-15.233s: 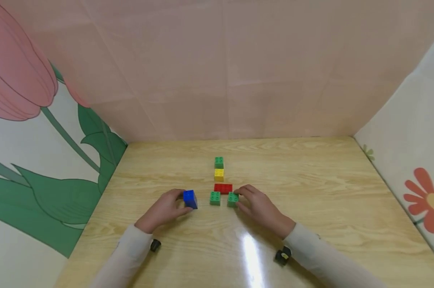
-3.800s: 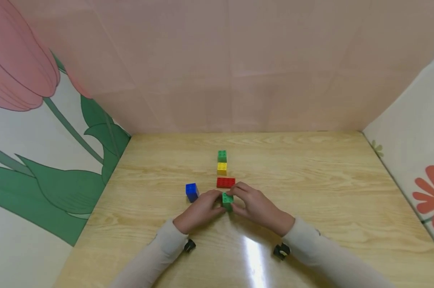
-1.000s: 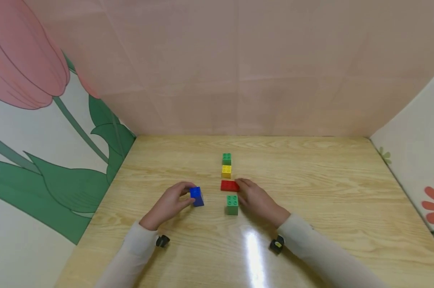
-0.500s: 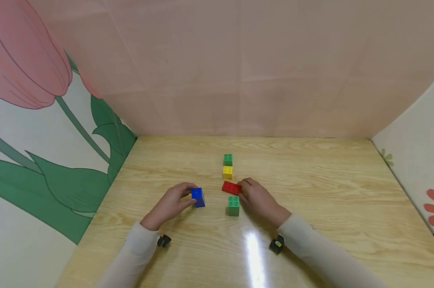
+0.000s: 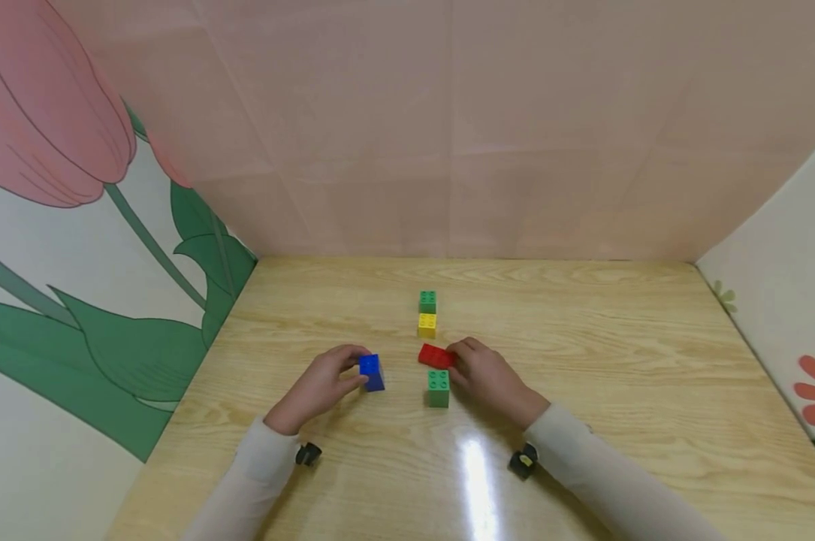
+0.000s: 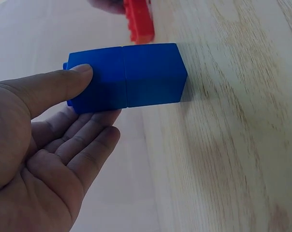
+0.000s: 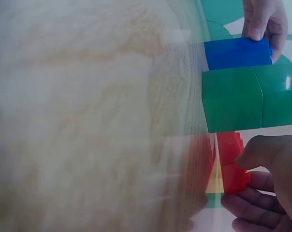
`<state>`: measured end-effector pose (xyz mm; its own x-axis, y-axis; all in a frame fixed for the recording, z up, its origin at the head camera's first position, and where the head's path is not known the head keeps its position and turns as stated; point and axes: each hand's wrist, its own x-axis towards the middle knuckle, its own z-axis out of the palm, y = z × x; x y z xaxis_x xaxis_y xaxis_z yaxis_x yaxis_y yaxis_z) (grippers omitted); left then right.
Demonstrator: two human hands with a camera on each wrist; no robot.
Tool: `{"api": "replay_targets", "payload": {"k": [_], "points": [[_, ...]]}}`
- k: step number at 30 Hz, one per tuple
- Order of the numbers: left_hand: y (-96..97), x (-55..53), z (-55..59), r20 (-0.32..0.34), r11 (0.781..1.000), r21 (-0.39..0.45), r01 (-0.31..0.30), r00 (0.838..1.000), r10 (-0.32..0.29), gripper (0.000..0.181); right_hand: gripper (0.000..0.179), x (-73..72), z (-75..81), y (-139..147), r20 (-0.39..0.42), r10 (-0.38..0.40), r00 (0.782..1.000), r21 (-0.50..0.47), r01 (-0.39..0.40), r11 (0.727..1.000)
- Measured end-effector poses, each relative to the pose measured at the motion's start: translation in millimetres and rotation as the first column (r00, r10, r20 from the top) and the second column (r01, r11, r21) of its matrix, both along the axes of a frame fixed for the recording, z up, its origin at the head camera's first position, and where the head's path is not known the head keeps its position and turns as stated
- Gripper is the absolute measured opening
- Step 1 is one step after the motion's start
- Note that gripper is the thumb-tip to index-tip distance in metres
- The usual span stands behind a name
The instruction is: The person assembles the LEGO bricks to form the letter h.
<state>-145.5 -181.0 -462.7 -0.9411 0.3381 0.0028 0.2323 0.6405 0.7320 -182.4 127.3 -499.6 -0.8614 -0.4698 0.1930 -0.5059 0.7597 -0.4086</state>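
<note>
Nearest the front of the desk [image 5: 583, 330] come the two cuffs, each with a small dark device beside it. A stack of two green bricks [image 5: 438, 388] stands upright about midway between the desk's left and right edges.

To its left, the left hand [image 5: 315, 392] pinches a stack of two blue bricks [image 5: 372, 373], thumb on one face of the upper brick, fingers opposite; whether its base touches the desk cannot be told. Just behind the green stack, the right hand [image 5: 491, 379] pinches the right end of a flat red brick [image 5: 436, 355], studs up and askew to the far edge, perhaps slightly raised.

The step in hand looks like handling the red brick while the blue stack is steadied. The next move probably calls for keeping the red brick level and not knocking the green stack.

Farther back, a yellow brick [image 5: 427, 325] sits before a green brick [image 5: 427, 301], the thing nearest the far edge.
</note>
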Motion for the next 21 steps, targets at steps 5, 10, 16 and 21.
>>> {"api": "replay_targets", "payload": {"k": [5,10,16,21], "points": [[-0.7,0.2,0.8,0.002,1.000,-0.004,0.003,1.000,-0.003,0.036,0.030,1.1,4.3,2.9,-0.006,-0.002,1.000,-0.028,0.002,1.000],[-0.5,0.8,0.7,0.004,1.000,-0.005,0.006,1.000,-0.006,0.036,0.030,3.4,11.3,6.4,-0.050,0.029,0.998,-0.066,-0.032,0.997],[3.6,-1.0,1.5,0.017,1.000,-0.001,0.029,0.999,-0.029,0.035,0.031,4.0,19.0,11.6,-0.116,0.037,0.993,-0.120,-0.051,0.991],[9.2,-1.7,2.4,0.054,0.999,-0.009,0.040,0.998,-0.039,0.034,0.031,6.7,24.1,14.3,-0.138,0.041,0.990,-0.132,-0.059,0.989]]}}
